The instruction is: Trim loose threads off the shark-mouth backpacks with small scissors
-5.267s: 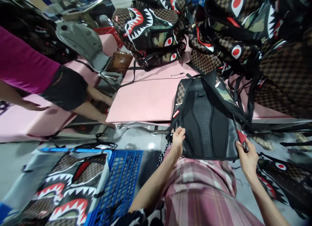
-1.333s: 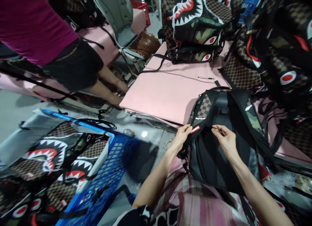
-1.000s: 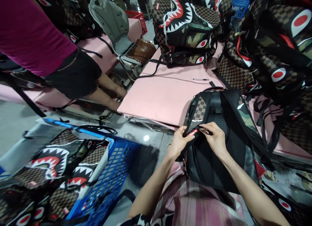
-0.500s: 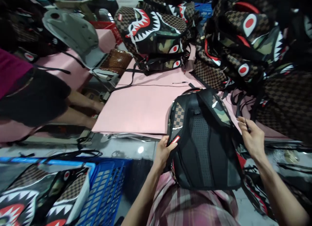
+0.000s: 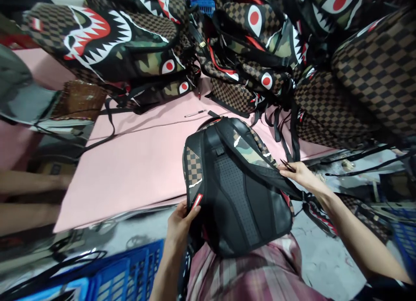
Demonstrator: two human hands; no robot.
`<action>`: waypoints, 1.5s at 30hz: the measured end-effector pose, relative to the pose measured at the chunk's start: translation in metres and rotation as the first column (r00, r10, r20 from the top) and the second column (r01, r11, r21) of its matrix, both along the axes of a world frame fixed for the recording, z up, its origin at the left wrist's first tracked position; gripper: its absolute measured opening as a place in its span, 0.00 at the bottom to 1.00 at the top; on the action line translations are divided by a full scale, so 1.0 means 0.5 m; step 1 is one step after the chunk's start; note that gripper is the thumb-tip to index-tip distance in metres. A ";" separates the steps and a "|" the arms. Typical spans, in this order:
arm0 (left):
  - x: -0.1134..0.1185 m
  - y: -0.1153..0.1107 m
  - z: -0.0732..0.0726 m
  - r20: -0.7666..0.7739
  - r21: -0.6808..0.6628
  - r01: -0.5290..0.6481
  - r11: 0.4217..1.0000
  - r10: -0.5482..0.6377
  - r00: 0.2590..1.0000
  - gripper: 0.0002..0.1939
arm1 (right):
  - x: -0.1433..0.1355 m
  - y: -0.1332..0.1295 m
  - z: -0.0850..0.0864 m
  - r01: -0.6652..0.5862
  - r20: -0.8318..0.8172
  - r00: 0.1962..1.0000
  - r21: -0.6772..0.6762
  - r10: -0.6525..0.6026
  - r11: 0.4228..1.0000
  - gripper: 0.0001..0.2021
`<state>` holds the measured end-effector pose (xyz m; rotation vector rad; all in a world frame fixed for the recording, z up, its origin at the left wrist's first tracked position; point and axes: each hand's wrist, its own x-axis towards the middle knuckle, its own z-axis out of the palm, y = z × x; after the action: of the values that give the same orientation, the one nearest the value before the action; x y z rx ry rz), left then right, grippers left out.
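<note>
A black backpack [image 5: 240,192] with checkered and camouflage patches leans between my lap and the table edge, its back panel and shoulder straps facing me. My left hand [image 5: 182,216] grips its left side strap beside a small red and white label [image 5: 196,201]. At the bag's right, my right hand [image 5: 294,172] has its fingers closed on the right shoulder strap [image 5: 256,156], with small dark pointed tweezers or snips [image 5: 287,165] also held in it.
Shark-print backpacks [image 5: 107,45] are piled along the back of the pink table [image 5: 130,162], with checkered bags [image 5: 383,67] at the right. A pen [image 5: 195,113] lies on the table. Blue crates [image 5: 130,270] stand at lower left. A person's bare legs [image 5: 29,184] show at left.
The view has turned right, so the scene sits further left. The backpack is now tilted. My right hand has moved in against the strap, pulling it out to the right.
</note>
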<state>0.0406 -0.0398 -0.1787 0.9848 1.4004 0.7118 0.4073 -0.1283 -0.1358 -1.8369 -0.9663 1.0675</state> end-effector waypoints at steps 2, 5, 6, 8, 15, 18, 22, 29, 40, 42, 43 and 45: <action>0.002 -0.003 -0.001 0.004 -0.011 -0.002 1.000 0.002 1.000 0.24 | -0.001 -0.005 -0.001 -0.006 -0.030 1.000 0.017 0.007 1.000 0.16; 0.004 -0.006 -0.003 0.004 -0.010 -0.002 1.000 0.002 1.000 0.24 | 0.000 -0.008 -0.006 -0.010 -0.063 0.998 0.027 0.012 1.000 0.16; 0.004 -0.006 -0.004 0.005 -0.009 0.002 1.000 -0.002 1.000 0.24 | 0.001 -0.008 -0.008 -0.006 -0.076 0.997 0.026 0.008 1.000 0.16; 0.005 -0.007 -0.006 0.003 -0.010 0.008 1.000 -0.008 1.000 0.24 | 0.001 -0.008 -0.011 0.004 -0.105 0.994 0.015 -0.003 1.000 0.17; 0.014 -0.017 -0.010 -0.146 0.177 -0.033 0.984 0.060 0.987 0.26 | 0.000 -0.007 -0.016 0.027 -0.176 0.984 0.011 -0.025 1.000 0.20; 0.070 -0.042 0.013 -0.317 0.511 -0.066 0.857 0.259 0.912 0.29 | -0.003 -0.009 -0.019 0.005 -0.250 0.968 0.010 -0.003 1.000 0.20; 0.212 -0.074 0.057 -0.034 0.219 0.221 0.950 -0.219 0.975 0.17 | -0.014 -0.007 -0.016 -0.031 -0.403 0.915 -0.026 0.018 0.999 0.18; 0.343 -0.065 0.089 0.468 -0.121 0.275 0.954 -0.189 0.863 0.15 | -0.033 -0.005 -0.017 -0.009 -0.499 0.866 -0.079 -0.032 0.997 0.19; 0.326 -0.045 0.077 0.408 -0.007 0.280 0.960 -0.253 0.877 0.10 | -0.047 -0.005 -0.031 -0.092 -0.438 0.897 -0.048 0.062 0.995 0.21; 0.322 -0.040 0.068 0.369 0.041 0.289 0.956 -0.283 0.885 0.09 | -0.048 -0.005 -0.023 -0.098 -0.385 0.919 -0.024 0.081 0.995 0.20; 0.319 -0.037 0.062 0.342 0.070 0.303 0.950 -0.308 0.888 0.09 | -0.050 -0.003 -0.017 -0.106 -0.353 0.931 -0.009 0.096 0.994 0.20; 0.311 -0.031 0.052 0.293 0.113 0.344 0.932 -0.362 0.885 0.10 | -0.061 0.009 -0.006 -0.123 -0.272 0.954 0.021 0.125 0.992 0.19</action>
<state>0.1959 -0.0555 -0.1526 1.0863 0.8978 0.6028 0.3767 -0.1237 -0.1387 -1.5890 -0.9254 1.3542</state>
